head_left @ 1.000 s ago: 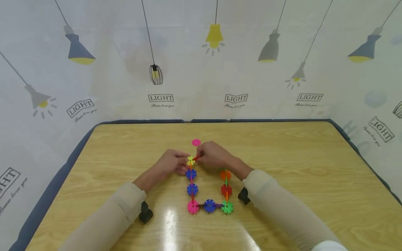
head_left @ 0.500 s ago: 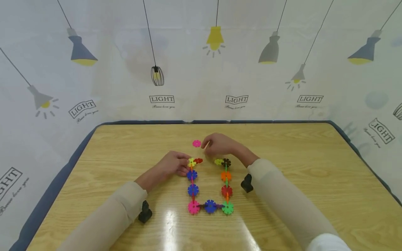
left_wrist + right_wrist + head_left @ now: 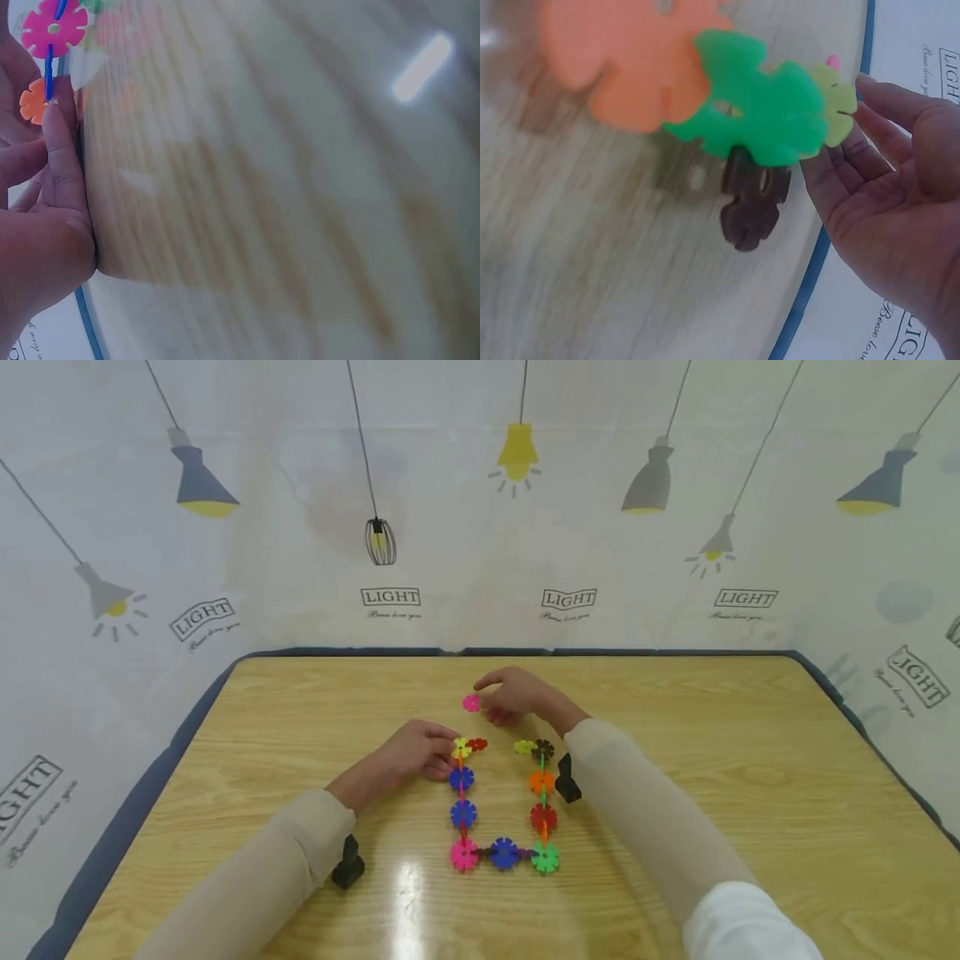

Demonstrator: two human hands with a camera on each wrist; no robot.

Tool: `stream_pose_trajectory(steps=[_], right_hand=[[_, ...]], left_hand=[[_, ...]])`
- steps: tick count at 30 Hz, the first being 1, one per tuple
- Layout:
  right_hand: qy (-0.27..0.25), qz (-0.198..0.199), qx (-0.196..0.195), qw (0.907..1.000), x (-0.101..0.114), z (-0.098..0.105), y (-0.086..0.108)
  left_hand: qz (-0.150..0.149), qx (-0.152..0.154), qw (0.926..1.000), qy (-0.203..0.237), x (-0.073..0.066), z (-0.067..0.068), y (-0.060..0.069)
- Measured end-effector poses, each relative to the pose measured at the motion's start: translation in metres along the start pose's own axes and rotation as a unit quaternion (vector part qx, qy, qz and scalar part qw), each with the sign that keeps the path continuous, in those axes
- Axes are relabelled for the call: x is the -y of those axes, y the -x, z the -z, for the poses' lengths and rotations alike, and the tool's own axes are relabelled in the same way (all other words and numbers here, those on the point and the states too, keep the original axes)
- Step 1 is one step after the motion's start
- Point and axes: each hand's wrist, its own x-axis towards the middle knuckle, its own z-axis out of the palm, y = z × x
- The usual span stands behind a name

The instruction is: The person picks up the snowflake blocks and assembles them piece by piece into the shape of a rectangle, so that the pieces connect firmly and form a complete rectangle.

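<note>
Plastic snowflake discs are slotted together into a U-shaped chain on the table, with blue discs [image 3: 462,814] on its left side. At the far left corner my left hand [image 3: 401,752] pinches the chain by its yellow disc [image 3: 461,747]; a red disc [image 3: 477,744] juts rightward from it. In the left wrist view, fingertips meet an orange disc [image 3: 32,102] below a pink one [image 3: 54,28]. Beyond the gap, my right hand [image 3: 517,695] reaches to a loose pink disc [image 3: 471,702], fingers extended; contact is unclear. The right wrist view shows this hand [image 3: 900,195] behind a green disc [image 3: 772,112].
The chain's right arm ends in a black-brown disc [image 3: 543,750] and a yellow-green disc [image 3: 524,747]. Its near side holds a pink corner disc [image 3: 464,854] and a green corner disc [image 3: 545,857]. A lamp-printed sheet [image 3: 450,527] stands behind the wooden table [image 3: 712,735].
My right hand has let go of the red disc, which stays joined to the yellow one, and moved away to the loose pink disc. The left hand has kept its place.
</note>
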Motion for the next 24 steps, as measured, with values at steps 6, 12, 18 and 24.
stream_pose_trajectory(steps=[6,12,18,24], right_hand=[[0.057,0.007,-0.017,0.9982,0.004,-0.009,-0.005],[0.112,0.005,-0.045,0.9927,0.006,-0.014,-0.005],[0.107,0.001,-0.025,0.9940,-0.001,-0.005,-0.002],[0.060,0.000,-0.012,0.9981,-0.009,0.003,0.007]], left_hand=[[0.004,-0.002,0.9999,0.010,0.001,-0.001,0.002],[0.005,-0.006,0.9999,0.007,0.000,-0.002,0.002],[0.006,-0.006,0.9999,0.011,-0.002,-0.003,0.000],[0.011,-0.007,0.9997,0.019,0.000,-0.002,0.000]])
